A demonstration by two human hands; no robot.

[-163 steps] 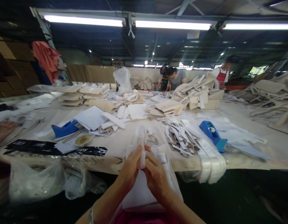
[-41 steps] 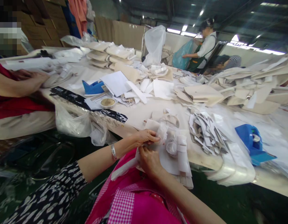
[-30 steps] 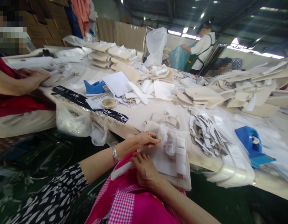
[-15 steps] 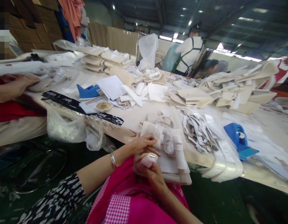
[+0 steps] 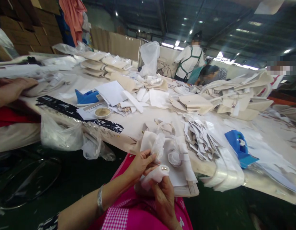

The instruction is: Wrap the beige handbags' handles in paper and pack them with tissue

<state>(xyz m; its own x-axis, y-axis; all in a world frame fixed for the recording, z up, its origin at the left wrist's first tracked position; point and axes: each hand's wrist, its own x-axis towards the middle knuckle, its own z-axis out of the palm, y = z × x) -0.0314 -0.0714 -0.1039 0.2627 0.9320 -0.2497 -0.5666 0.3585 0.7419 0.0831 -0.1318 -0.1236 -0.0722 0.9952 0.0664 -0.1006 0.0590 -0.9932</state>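
My right hand (image 5: 164, 193) is closed around a white foam wrap (image 5: 156, 175) rolled about a part whose small metal fitting shows at the end. The fingers of my left hand (image 5: 141, 163) are bent and pinch the lower end of a crumpled white wrapping (image 5: 159, 145) just above that roll. Both hands are over a beige bag (image 5: 192, 190) that rests on my lap against the table edge. On the bag lie a white sheet, a second crumpled translucent bundle (image 5: 174, 156) and a foam-wrapped strap (image 5: 185, 156). A beige handle (image 5: 165, 126) stands at its far side.
A pile of paper-backed strips (image 5: 201, 139) and a blue tape dispenser (image 5: 240, 147) lie to the right. Another blue dispenser (image 5: 87, 96) and a round tin (image 5: 102, 112) stand left. Beige bag pieces (image 5: 243, 92) are stacked behind. A co-worker's hand (image 5: 15, 89) rests at far left.
Both hands have moved lower and nearer to me, with the foam roll turned and more exposed. The view has shifted slightly. A person at the back has turned.
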